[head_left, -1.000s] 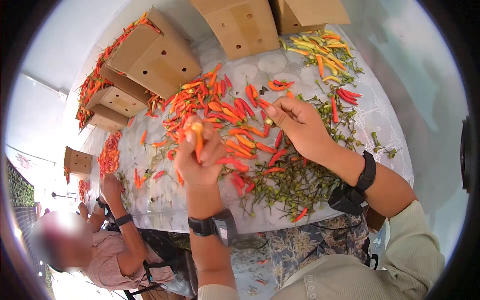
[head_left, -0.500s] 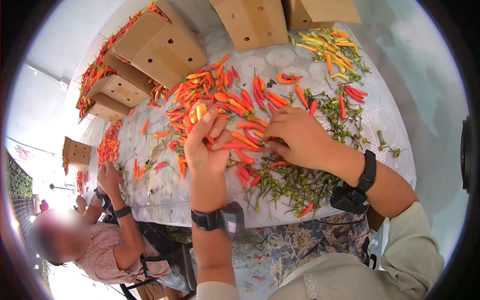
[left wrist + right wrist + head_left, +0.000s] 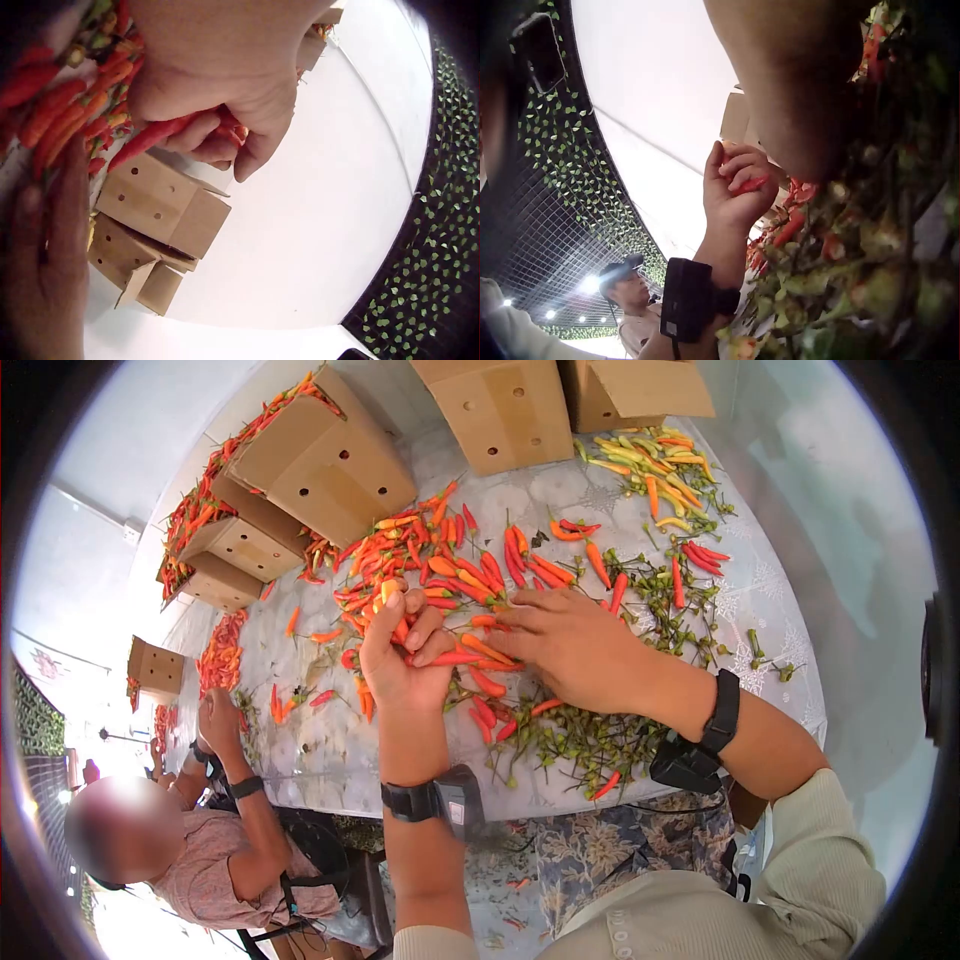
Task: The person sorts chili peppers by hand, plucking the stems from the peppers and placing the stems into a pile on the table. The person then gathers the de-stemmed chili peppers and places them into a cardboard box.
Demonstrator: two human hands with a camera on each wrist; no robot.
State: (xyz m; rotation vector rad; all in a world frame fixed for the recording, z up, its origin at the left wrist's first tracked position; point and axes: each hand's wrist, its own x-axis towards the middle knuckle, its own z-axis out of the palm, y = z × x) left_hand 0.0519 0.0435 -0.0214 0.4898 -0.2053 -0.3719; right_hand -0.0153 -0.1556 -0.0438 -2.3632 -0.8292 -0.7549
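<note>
My left hand (image 3: 408, 675) is raised above the table's near side, with its fingers curled round several chili peppers. An orange chili (image 3: 389, 591) sticks up by the thumb, and a long red chili (image 3: 154, 141) juts out from the other side of the fist. My right hand (image 3: 585, 655) is palm down to the right of it, fingers stretched over loose red and orange chilies (image 3: 487, 649) on the table. In the left wrist view, the right hand's fingers (image 3: 67, 202) lie right beside these chilies. The right palm is hidden from above.
A heap of red and orange chilies (image 3: 400, 545) lies beyond my left hand. Green stems (image 3: 590, 745) are spread near the front edge. Yellow chilies (image 3: 650, 465) lie at the far right. Cardboard boxes (image 3: 325, 465) line the back. Another person (image 3: 225, 840) works at the left.
My right hand has come down and left from its raised pinch onto the loose chilies, and its fingers have straightened. The left hand still grips its chilies, turned slightly, with the red one jutting right.
</note>
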